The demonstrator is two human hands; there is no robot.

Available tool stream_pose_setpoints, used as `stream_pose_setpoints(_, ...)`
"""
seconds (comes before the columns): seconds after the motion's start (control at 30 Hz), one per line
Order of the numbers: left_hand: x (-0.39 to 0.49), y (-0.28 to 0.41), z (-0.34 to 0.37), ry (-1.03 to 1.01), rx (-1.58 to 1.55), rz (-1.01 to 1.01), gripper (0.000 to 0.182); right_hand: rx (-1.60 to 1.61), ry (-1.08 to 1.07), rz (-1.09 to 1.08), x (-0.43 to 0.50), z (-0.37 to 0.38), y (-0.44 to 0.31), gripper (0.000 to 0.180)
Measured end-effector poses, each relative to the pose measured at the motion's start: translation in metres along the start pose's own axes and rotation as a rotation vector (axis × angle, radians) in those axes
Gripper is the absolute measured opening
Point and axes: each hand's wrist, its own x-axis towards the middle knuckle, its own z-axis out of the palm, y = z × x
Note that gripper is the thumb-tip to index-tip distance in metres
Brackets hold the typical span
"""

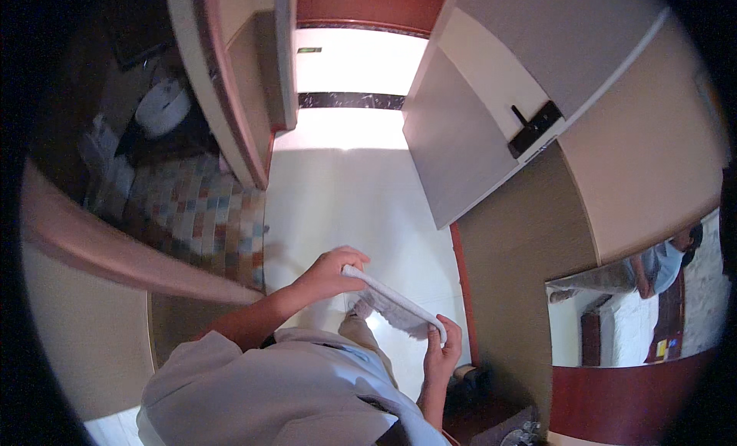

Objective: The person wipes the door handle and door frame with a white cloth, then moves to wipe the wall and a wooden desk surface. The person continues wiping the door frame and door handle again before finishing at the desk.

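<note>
A white cloth (397, 305), which looks like a small towel, is stretched between my two hands in front of my body. My left hand (337, 271) grips its upper left end. At the lower right end, the fingers of my right hand (442, 343) pinch the rolled or folded edge. Below that edge the cloth hangs down, its lower border uneven. Under it, one leg and a shoe (361, 309) show on the pale floor.
Ahead stands an open door (478, 123) with a black handle (535, 126), leading to a bright corridor. Leftward, a dark bathroom has a white washbasin (163, 107) and a multicoloured tile floor (213, 215). A wall mirror (622, 325) is at right, above dark furniture (489, 414).
</note>
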Motion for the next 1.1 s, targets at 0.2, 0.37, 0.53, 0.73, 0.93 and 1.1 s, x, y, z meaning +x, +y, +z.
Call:
stream_pose_setpoints(0.2, 0.118, 0.032, 0.017, -0.182, -0.164, -0.312, 0.024, 0.08, 0.126, 0.058, 0.097, -0.011, 0.011, 0.011)
stream_pose_setpoints(0.37, 0.176, 0.035, 0.025, -0.027, 0.012, -0.261, 0.027, 0.296, -0.087, 0.443, 0.173, -0.01, 0.027, 0.017)
stream_pose_setpoints(0.53, 0.201, 0.005, 0.003, 0.08, 0.164, -0.408, 0.02, 0.489, -0.228, 0.419, 0.243, 0.018, 0.028, 0.02)
stream_pose_setpoints(0.73, 0.26, -0.036, -0.024, 0.251, 0.304, -0.015, 0.024, 0.538, -0.291, 0.457, 0.321, 0.062, 0.03, 0.02)
stream_pose_setpoints(0.93, 0.368, -0.043, -0.048, 0.138, 0.455, -0.087, 0.025, 0.565, -0.181, 0.494, 0.394, 0.102, 0.034, 0.019)
stream_pose_setpoints(1.1, 0.445, -0.041, -0.058, 0.009, 0.166, -0.069, 0.024, 0.687, 0.073, 0.552, 0.459, 0.127, 0.028, 0.021)
